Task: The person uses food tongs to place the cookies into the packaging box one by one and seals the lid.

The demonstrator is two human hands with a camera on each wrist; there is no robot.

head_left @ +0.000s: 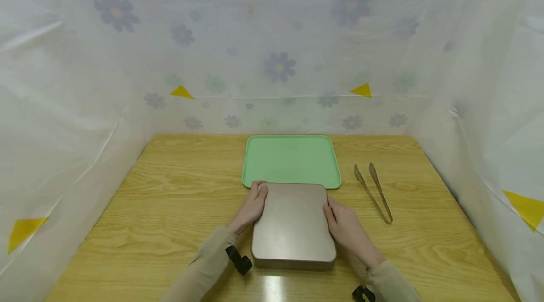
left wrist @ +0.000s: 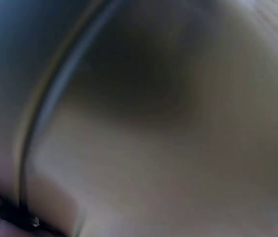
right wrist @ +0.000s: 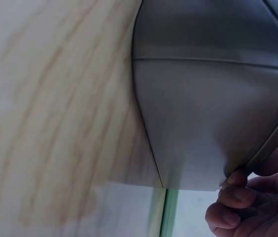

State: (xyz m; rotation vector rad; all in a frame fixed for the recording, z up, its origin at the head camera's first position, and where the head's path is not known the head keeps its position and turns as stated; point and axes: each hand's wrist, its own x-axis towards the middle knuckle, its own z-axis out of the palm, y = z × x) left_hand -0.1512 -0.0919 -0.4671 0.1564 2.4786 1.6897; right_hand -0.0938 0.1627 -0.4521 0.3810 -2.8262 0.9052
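A rectangular metal tin (head_left: pixel 294 226) with a closed lid and rounded corners lies near the front of the table, directly before the person. My left hand (head_left: pixel 253 203) grips its far left corner, thumb on top. On the tin's right side my right hand (head_left: pixel 346 226) holds the edge, thumb near the top. Close up in the right wrist view, fingertips of the right hand (right wrist: pixel 262 205) touch the lid's rim on the tin (right wrist: pixel 203 113). The left wrist view is blurred and mostly filled by the tin (left wrist: pixel 154 163). What the tin contains is hidden.
Behind the tin, a light green tray (head_left: pixel 291 158) lies on the wooden table (head_left: pixel 178 188), its front edge partly covered by the tin. Metal tongs (head_left: pixel 378 198) lie spread to the right. White flowered sheeting (head_left: pixel 278 37) encloses the table at the back and sides.
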